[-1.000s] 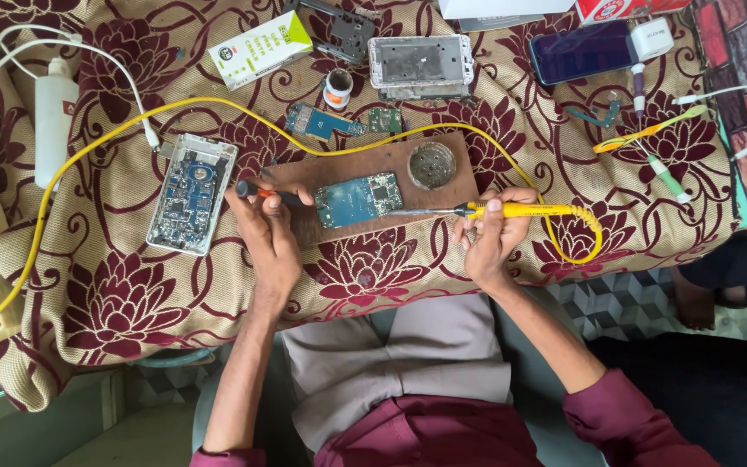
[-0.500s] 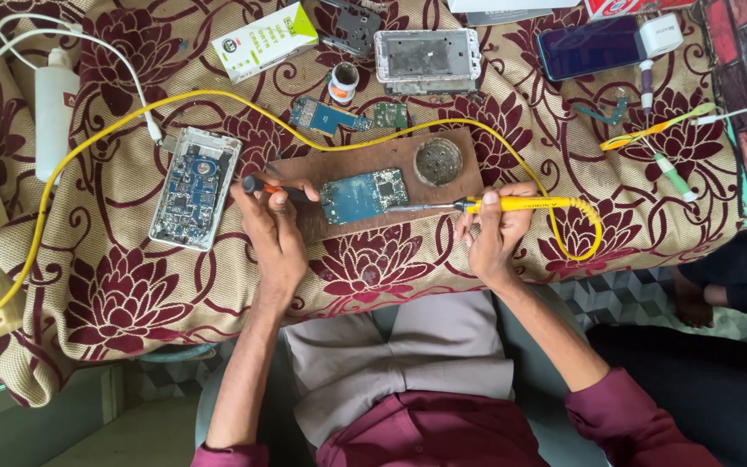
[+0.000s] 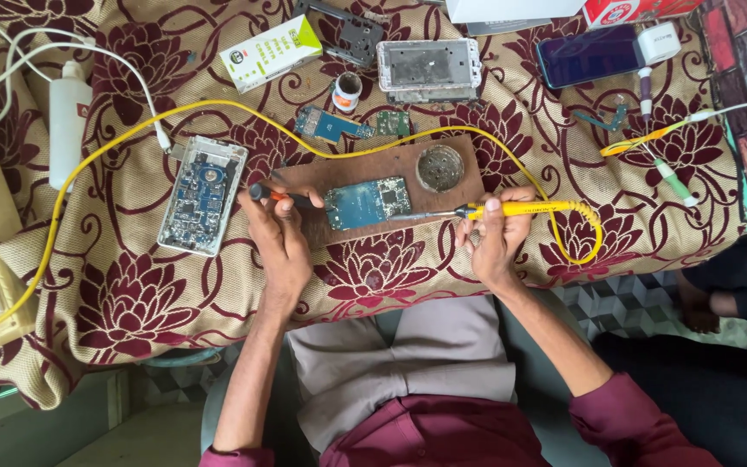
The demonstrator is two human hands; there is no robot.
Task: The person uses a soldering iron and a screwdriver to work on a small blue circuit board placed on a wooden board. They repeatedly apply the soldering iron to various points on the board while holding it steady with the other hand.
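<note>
— Well, what is seen at the far left of the tabletop (image 3: 131,285)?
— A white bottle (image 3: 69,117) and white cables are laid on the patterned cloth, and just right of them an opened phone body (image 3: 201,194) is set face up, its blue board exposed.

— And the left hand (image 3: 280,232)?
— It is closed in a pinch on a small orange-handled tool (image 3: 271,195), whose tip is held at the left edge of the blue circuit board (image 3: 367,201). The board is laid on a brown wooden block (image 3: 443,195), near the middle of the tabletop.

— What is held on the right?
— A yellow soldering iron (image 3: 512,208) is gripped by the right hand (image 3: 494,238), fingers wrapped round the handle, thumb on top. Its metal tip is brought to the right edge of the board; whether it is touching cannot be told.

— How should this be done well?
— Likely, the board should be kept pinned flat by the tool, and the tip applied briefly, so that nearby parts are not overheated. The yellow cord (image 3: 577,238), looped beside the wrist, is best kept clear of the round tin (image 3: 439,167) on the block.
</note>
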